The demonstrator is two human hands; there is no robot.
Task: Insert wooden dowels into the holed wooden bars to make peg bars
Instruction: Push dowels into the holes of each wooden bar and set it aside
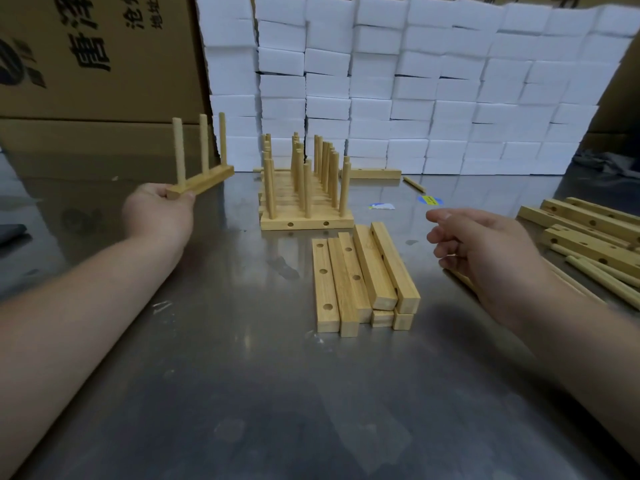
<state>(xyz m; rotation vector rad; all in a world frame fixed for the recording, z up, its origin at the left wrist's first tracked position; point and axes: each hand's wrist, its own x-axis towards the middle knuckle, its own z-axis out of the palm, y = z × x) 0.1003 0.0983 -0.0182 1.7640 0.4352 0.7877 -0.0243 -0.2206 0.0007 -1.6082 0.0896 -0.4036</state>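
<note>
held: peg bar, pale square-edged wood with three dowels standing upright in it, lifted off the bench at the left of the frame
left hand: pinches the near end of the peg bar
right hand: right of centre, above the bench, fingers loosely curled, holding nothing
row: finished peg bars packed side by side at upper centre, dowels up, two side holes showing on the nearest
bars: holed, without dowels, piled at centre just in front of the row, the right ones lying on others
right edge: more holed bars touching loose dowels
bench: grey metal, scuffed, reflective
room: white foam blocks stacked in a wall behind the bench; a printed cardboard box at upper left
</note>
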